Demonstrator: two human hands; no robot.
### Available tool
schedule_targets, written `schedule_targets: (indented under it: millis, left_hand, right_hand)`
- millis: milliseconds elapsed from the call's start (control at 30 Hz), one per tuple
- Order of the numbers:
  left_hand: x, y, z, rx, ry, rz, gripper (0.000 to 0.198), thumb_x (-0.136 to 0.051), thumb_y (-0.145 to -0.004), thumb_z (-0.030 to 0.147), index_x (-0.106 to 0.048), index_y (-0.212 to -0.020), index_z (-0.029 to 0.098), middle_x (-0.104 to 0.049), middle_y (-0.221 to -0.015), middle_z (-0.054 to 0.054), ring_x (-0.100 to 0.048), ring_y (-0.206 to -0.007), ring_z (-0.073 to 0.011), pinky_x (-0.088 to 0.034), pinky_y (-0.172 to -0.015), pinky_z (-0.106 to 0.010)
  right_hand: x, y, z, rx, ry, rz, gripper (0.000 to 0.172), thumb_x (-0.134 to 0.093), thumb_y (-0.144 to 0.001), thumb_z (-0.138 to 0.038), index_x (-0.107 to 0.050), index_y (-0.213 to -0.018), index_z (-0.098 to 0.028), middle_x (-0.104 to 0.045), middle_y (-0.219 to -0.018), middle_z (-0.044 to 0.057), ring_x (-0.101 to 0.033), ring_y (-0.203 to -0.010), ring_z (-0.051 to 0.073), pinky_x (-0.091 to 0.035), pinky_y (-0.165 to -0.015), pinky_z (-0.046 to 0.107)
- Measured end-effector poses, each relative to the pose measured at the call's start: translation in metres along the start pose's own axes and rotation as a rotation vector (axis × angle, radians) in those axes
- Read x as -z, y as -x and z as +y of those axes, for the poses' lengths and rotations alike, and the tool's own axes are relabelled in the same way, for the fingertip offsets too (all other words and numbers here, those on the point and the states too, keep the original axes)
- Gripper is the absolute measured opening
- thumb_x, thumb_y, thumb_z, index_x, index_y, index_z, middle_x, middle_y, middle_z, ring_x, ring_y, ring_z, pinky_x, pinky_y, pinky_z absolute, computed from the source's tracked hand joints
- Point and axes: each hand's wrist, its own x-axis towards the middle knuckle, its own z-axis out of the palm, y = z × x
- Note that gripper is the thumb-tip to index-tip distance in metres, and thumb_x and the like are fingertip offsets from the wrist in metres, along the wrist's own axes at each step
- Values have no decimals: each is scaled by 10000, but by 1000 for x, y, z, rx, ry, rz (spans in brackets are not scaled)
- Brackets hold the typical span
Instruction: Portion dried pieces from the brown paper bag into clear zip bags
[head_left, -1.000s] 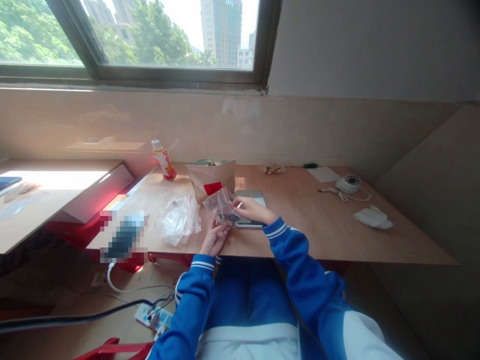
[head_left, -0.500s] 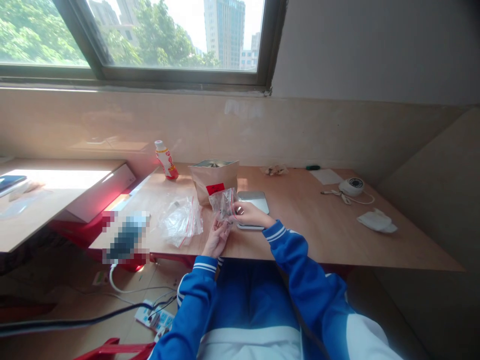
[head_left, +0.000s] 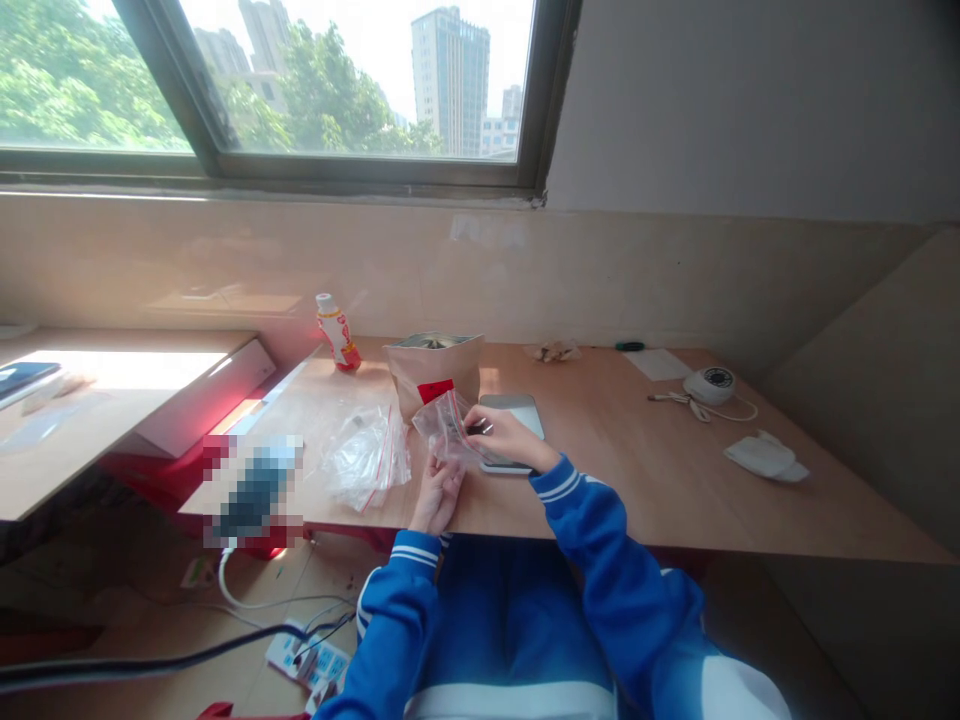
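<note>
A small clear zip-lock bag (head_left: 441, 418) with a red seal line is held up over the table edge. My left hand (head_left: 439, 492) pinches its lower part from below, fingers curled. At the bag's right side, my right hand (head_left: 501, 437) is closed at the mouth, holding a small dark, shiny object (head_left: 478, 427) whose kind I cannot make out. Just behind stands an open brown paper pouch (head_left: 435, 370) with a red label. A flat silver device like a small scale (head_left: 525, 412) lies partly under my right hand.
A pile of clear zip-lock bags (head_left: 364, 460) lies to the left, near a blurred phone (head_left: 255, 490) on a cable. Behind it stands a drink bottle (head_left: 339, 335). To the right are a white round camera (head_left: 709, 385) and a crumpled white cloth (head_left: 765, 457). A power strip (head_left: 307, 655) rests below.
The view has tilted up slightly, so everything sits lower. The bag has tipped leftward, and the dark object in my right hand shows more clearly at the bag's mouth.
</note>
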Motion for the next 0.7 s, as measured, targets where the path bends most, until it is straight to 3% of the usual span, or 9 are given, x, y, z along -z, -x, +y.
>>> schedule_targets:
  millis: [133, 267, 367, 467, 600, 700]
  left_hand:
    - [0, 0, 1, 13, 15, 15, 543, -675, -705, 15, -557, -1149, 305, -651, -896, 38, -643, -904, -105, -486, -895, -259]
    - [0, 1, 1, 26, 22, 39, 509, -665, -713, 17, -552, -1127, 290, -652, -948, 30, -644, -920, -100, -494, -874, -241]
    - [1, 1, 1, 15, 21, 43, 455, -664, -714, 21, -567, -1083, 268, -654, -975, 22, -647, -883, -91, -502, -822, -217]
    - [1, 1, 1, 5, 25, 49, 452, -668, -712, 20, -568, -1075, 269, -657, -979, 20, -648, -874, -91, -501, -813, -213]
    - [1, 1, 1, 5, 34, 58, 444, -672, -706, 16, -565, -1057, 266, -658, -958, 20, -646, -844, -87, -505, -790, -205]
    - [1, 1, 1, 12, 34, 60, 414, -674, -703, 14, -568, -1023, 254, -660, -949, 15, -646, -829, -90, -510, -773, -205]
  right_hand:
    - [37, -12, -23, 54, -40, 79, 171, -683, -739, -290, -624, -841, -166, -672, -841, 35, -632, -797, 172, -495, -723, 302]
    - [63, -45, -55, 177, -29, 266, 196, -674, -758, -308, -600, -882, -175, -677, -897, 42, -643, -828, 170, -505, -753, 299]
    - [61, -79, -69, 324, 62, 350, 174, -619, -812, -281, -578, -948, -182, -667, -976, 48, -632, -901, 167, -494, -822, 300]
    - [47, -105, -66, 433, 205, 286, 188, -563, -839, -191, -564, -1027, -175, -649, -1035, 59, -613, -964, 170, -471, -877, 305]
    - [32, -117, -51, 416, 436, 152, 191, -482, -893, -148, -617, -1027, -172, -659, -1064, 82, -583, -1030, 187, -440, -937, 338]
    - [28, -112, -43, 363, 565, 164, 215, -470, -930, -210, -666, -1013, -180, -595, -1252, 112, -485, -1211, 228, -341, -1062, 416]
